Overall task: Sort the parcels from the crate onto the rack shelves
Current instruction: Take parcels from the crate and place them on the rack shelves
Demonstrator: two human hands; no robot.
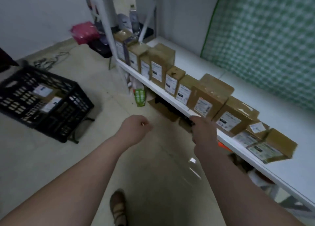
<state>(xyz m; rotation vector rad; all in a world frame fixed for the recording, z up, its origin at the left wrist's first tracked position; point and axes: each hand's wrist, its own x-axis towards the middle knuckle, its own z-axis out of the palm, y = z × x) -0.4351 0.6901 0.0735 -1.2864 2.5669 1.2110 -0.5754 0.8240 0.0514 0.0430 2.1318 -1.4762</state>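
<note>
Left hand (134,128) is in mid-air over the floor (105,116), fingers curled into a loose fist, nothing visible in it. Right hand (202,131) is at the front edge of the shelf (196,62), just below the big parcel (211,96). Back of the hand faces the camera and the fingers are hidden, so I can't tell if it's gripping the edge or just touching it.

Parcels: a row of brown boxes with white labels runs along the shelf's front edge, labels facing out. The far-end ones (158,67) stand upright and packed tight. The end parcel (272,147) nearest the camera sits tilted and overhangs the edge.

The black crate (73,106) is on the floor to the left, well apart from the rack, with at least two labelled parcels (51,104) inside.

Rack post (105,21) is white. A green checked sheet (264,38) leans at the back of the shelf. A pink bag (84,32) is in the far corner, a green thing (140,97) is on the floor under the shelf, and a shoe (118,207) shows at the bottom. Frame is motion-blurred.
</note>
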